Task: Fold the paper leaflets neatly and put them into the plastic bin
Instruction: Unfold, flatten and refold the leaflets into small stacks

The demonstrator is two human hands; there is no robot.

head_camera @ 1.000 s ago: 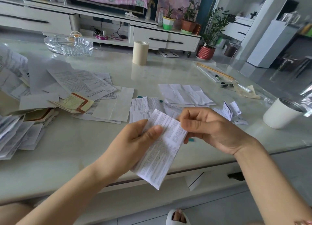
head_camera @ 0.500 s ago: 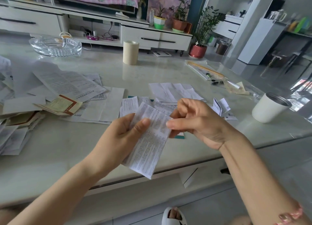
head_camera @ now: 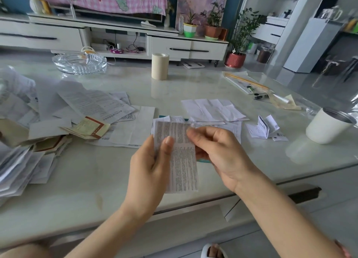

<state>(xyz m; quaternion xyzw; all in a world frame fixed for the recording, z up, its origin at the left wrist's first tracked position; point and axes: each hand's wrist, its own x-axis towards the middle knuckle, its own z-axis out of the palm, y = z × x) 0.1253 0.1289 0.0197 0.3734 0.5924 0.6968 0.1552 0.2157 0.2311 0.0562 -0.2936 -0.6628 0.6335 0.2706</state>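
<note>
A narrow printed leaflet (head_camera: 183, 164) hangs upright above the table's front edge, held between both hands. My left hand (head_camera: 149, 172) grips its left side, thumb pressed on the print. My right hand (head_camera: 217, 151) pinches the upper right edge with fingers curled over it. More leaflets lie on the table: a spread of unfolded sheets (head_camera: 96, 104) at the left, a creased white sheet (head_camera: 213, 110) behind my hands, a small folded leaflet (head_camera: 261, 129) at the right. A clear plastic bin edge (head_camera: 7, 87) shows at the far left, mostly cut off.
A stack of papers (head_camera: 21, 164) sits at the left edge. A glass dish (head_camera: 79, 63) and a beige roll (head_camera: 159, 66) stand at the back. A white cup (head_camera: 327, 125) is at the right, with pens in a plastic sleeve (head_camera: 251, 85) behind it.
The leaflet has swung from a slant to nearly upright. My right hand moved from its top right corner onto the upper edge, and both hands rose slightly.
</note>
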